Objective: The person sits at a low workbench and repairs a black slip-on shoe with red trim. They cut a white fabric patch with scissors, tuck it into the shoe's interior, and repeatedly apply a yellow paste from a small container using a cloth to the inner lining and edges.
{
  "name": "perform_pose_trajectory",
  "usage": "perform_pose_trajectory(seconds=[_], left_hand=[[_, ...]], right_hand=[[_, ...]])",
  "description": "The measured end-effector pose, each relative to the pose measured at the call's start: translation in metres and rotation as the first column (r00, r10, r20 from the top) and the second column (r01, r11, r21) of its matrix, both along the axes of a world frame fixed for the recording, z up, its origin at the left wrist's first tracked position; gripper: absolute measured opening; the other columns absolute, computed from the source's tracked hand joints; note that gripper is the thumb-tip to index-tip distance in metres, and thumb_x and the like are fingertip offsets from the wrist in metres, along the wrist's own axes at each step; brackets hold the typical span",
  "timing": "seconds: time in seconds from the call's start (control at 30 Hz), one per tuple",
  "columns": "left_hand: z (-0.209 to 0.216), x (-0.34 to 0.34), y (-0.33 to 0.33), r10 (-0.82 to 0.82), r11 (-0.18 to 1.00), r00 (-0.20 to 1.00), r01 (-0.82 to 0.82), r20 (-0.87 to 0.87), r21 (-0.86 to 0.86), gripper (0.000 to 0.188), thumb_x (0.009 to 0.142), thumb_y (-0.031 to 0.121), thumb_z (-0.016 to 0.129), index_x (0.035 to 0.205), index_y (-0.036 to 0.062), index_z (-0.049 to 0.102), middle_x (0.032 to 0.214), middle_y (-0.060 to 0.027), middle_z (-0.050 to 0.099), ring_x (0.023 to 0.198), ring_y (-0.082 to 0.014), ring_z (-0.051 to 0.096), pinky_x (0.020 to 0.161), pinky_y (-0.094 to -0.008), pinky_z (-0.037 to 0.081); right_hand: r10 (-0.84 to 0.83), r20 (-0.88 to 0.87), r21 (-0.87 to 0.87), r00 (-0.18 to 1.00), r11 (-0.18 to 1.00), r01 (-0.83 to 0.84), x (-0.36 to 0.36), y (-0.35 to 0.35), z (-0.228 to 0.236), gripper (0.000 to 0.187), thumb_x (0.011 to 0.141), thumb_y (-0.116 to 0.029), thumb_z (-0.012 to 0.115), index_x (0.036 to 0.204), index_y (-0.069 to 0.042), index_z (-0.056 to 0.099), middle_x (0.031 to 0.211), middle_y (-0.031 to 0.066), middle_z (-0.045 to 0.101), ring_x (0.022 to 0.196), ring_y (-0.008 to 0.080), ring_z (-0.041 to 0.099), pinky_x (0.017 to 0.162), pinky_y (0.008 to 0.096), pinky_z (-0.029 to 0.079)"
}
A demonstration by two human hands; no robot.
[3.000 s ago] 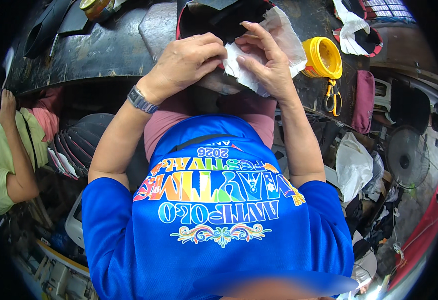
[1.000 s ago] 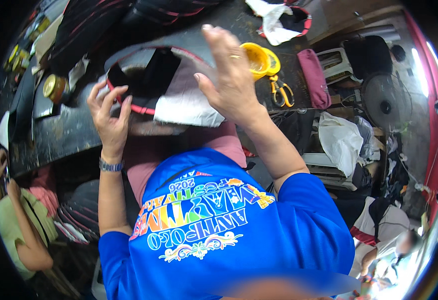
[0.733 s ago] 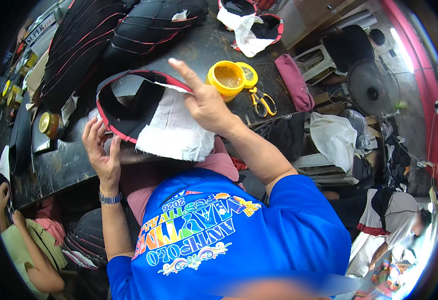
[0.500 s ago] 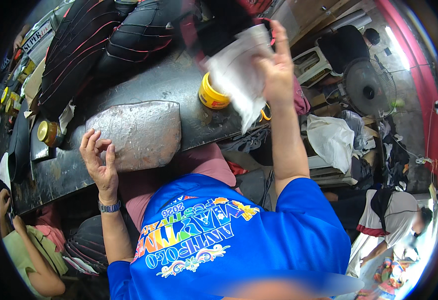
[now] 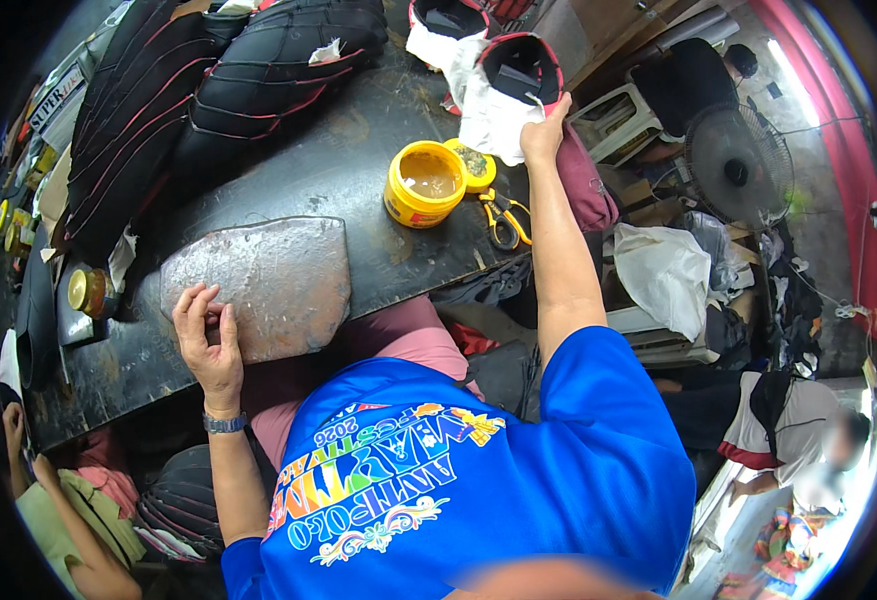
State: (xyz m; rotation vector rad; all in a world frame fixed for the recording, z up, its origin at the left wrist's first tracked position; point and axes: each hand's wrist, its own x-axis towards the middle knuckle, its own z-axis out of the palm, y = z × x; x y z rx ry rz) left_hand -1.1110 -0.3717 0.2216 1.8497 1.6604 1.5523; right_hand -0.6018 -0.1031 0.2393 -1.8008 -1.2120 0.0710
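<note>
At the table's far right, my right hand (image 5: 545,135) is closed on the edge of a rounded black piece with red trim (image 5: 521,70), from which a white cloth flap (image 5: 494,125) hangs. A similar red-edged black piece (image 5: 449,18) lies just beyond it. My left hand (image 5: 209,345) holds nothing; its fingers are loosely curled and apart over the left edge of a worn greyish-brown slab (image 5: 279,270). Between the hands stands an uncovered yellow tub (image 5: 425,186) of brownish paste. Beside it are a yellow lid (image 5: 476,170) and orange-handled scissors (image 5: 505,222).
Black padded pieces with red piping (image 5: 279,75) are heaped at the back left of the dark table (image 5: 119,370). A small yellow-lidded jar (image 5: 89,292) stands at left. A fan (image 5: 737,165) and white cloth (image 5: 662,275) are on the right. Other people sit at both sides.
My right hand has carried the black piece with its white flap away from above the tub to the table's far right. The tub, lid and scissors now show fully. My left hand stays by the slab.
</note>
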Motion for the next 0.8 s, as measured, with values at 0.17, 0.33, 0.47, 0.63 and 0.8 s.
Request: perform_pose_trajectory(seconds=[0.17, 0.33, 0.47, 0.63, 0.8], left_hand=[[0.004, 0.003, 0.001, -0.004, 1.000, 1.000, 0.004, 0.002, 0.019, 0.033, 0.090, -0.003, 0.070, 0.122, 0.0037, 0.068, 0.132, -0.0117, 0.057, 0.086, -0.0126, 0.062, 0.080, -0.0280, 0.053], [0.008, 0.006, -0.002, 0.049, 0.999, 0.999, -0.049, 0.011, -0.003, 0.030, 0.088, -0.002, 0.071, 0.117, 0.0035, 0.071, 0.127, -0.0118, 0.061, 0.083, -0.0150, 0.064, 0.076, -0.0283, 0.054], [0.012, 0.008, -0.003, 0.017, 1.000, 0.998, -0.018, 0.052, 0.017, 0.029, 0.087, 0.000, 0.073, 0.116, 0.0051, 0.072, 0.117, -0.0102, 0.066, 0.079, -0.0156, 0.064, 0.073, -0.0293, 0.054], [0.012, 0.009, -0.005, 0.020, 0.999, 0.998, -0.021, 0.051, 0.028, 0.027, 0.086, -0.001, 0.073, 0.113, 0.0054, 0.072, 0.108, -0.0096, 0.068, 0.077, -0.0175, 0.064, 0.072, -0.0301, 0.054], [0.011, 0.008, -0.005, 0.004, 0.998, 0.996, -0.010, 0.087, 0.060, 0.022, 0.086, -0.002, 0.072, 0.107, 0.0046, 0.073, 0.102, -0.0116, 0.070, 0.079, -0.0226, 0.067, 0.073, -0.0313, 0.055]], right_hand=[[-0.044, 0.279, -0.139, 0.959, 0.987, 0.086, -0.013, -0.027, 0.017, 0.098, 0.086, -0.005, 0.061, 0.164, -0.013, 0.002, 0.131, 0.0402, 0.052, 0.113, 0.0527, 0.061, 0.101, 0.0534, 0.049], [0.026, 0.533, 0.135, 0.846, 0.984, -0.115, -0.047, -0.053, 0.059, 0.104, 0.083, -0.015, 0.081, 0.165, -0.016, 0.015, 0.140, 0.0299, 0.047, 0.123, 0.0433, 0.057, 0.102, 0.0503, 0.051], [0.587, 0.015, 0.204, 0.809, 0.791, -0.577, -0.104, -0.051, 0.099, 0.101, 0.087, -0.006, 0.076, 0.165, -0.019, 0.014, 0.127, 0.0244, 0.059, 0.104, 0.0269, 0.067, 0.086, 0.0378, 0.057], [0.827, 0.031, 0.199, 0.561, 0.545, -0.814, -0.194, -0.014, 0.144, 0.098, 0.089, -0.005, 0.073, 0.165, -0.020, 0.015, 0.116, 0.0175, 0.067, 0.091, 0.0180, 0.070, 0.079, 0.0310, 0.058], [0.955, -0.012, 0.276, 0.296, 0.287, -0.917, -0.290, 0.050, 0.164, 0.055, 0.096, 0.001, 0.059, 0.150, -0.009, 0.052, 0.102, 0.0101, 0.070, 0.090, 0.0174, 0.067, 0.079, 0.0307, 0.054]])
